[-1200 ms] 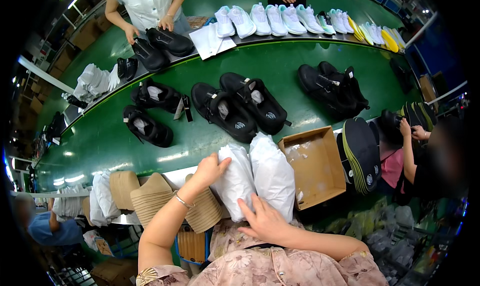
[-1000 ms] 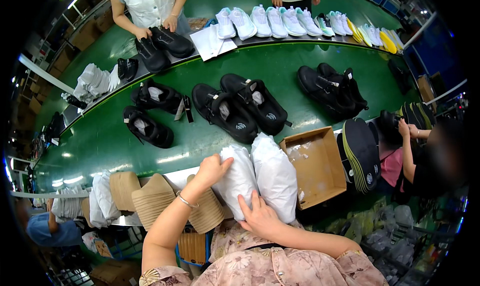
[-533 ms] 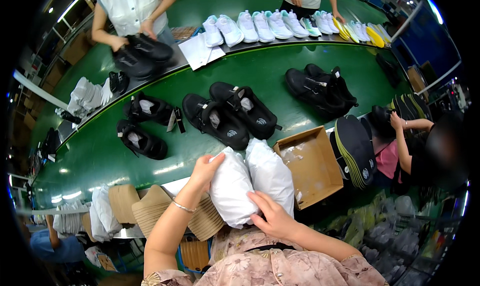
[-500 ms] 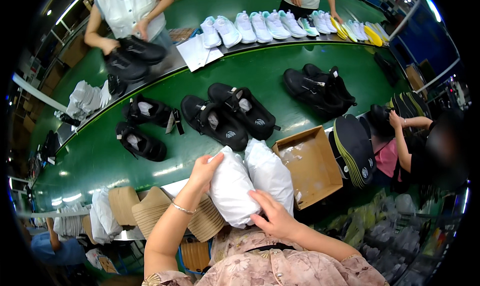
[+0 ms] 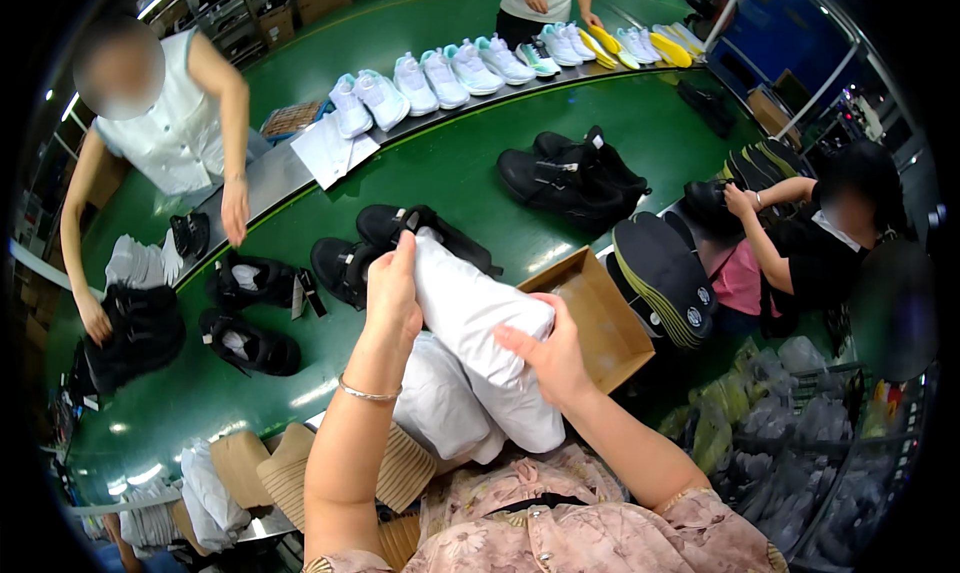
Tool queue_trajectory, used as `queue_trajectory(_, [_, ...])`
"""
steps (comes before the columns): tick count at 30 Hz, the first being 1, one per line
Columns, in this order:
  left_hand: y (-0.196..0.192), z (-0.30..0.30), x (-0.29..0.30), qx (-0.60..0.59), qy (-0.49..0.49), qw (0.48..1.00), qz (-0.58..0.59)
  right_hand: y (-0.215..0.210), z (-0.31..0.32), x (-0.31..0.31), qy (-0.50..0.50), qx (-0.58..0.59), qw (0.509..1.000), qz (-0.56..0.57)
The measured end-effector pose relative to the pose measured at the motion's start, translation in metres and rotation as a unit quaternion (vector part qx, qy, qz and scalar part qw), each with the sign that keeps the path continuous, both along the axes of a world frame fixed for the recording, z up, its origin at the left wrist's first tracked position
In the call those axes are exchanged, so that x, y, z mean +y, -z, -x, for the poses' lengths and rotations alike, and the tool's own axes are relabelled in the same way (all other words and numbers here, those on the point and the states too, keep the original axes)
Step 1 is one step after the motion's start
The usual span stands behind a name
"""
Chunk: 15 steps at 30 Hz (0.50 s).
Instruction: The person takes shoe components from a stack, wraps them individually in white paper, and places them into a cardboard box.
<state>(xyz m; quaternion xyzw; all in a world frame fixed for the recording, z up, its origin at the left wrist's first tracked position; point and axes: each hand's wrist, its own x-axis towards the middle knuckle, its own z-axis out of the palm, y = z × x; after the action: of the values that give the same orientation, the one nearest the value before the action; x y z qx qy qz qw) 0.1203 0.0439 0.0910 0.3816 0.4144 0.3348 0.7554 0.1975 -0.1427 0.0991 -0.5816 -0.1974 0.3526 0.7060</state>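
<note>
A white, shoe-sized bundle of thin paper (image 5: 470,298) is held slanting in front of me. The fingers of my left hand (image 5: 393,291) close on its upper left end. My right hand (image 5: 550,348) grips its right side, thumb on top. Whatever the bundle contains is hidden. A second white bundle (image 5: 440,398) lies lower, close to my body and partly behind the first. Just beyond my left hand stands a pair of black shoes (image 5: 340,265), partly covered by that hand and the bundle. Right of the bundle is an open brown cardboard box (image 5: 610,333).
Other black shoes stand on the green table (image 5: 420,158), at left (image 5: 250,343) and far right (image 5: 570,178). White shoes (image 5: 440,78) line the far edge. Black insoles (image 5: 660,278) stack beside the box, brown ribbed inserts (image 5: 290,463) near left. Co-workers stand around.
The held bundle has been lifted and tilted away from me, over the black shoes. My view has turned right. The co-worker at left has lowered a black pair onto the table.
</note>
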Motion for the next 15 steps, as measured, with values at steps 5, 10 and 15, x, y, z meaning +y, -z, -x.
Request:
queue_trajectory(5, [-0.035, -0.015, -0.044, -0.006, -0.045, 0.967, -0.249, -0.006, -0.042, 0.014, 0.140, 0.199, 0.967, -0.077])
queue_trajectory(10, [-0.026, -0.026, -0.115, 0.056, 0.117, 0.888, -0.440, -0.021, -0.046, 0.027, 0.186, 0.244, 0.947, -0.094])
queue_trajectory(15, [-0.012, -0.036, -0.108, 0.057, 0.129, 0.860, -0.490, -0.012, -0.050, 0.022, 0.152, 0.268, 0.942, -0.132])
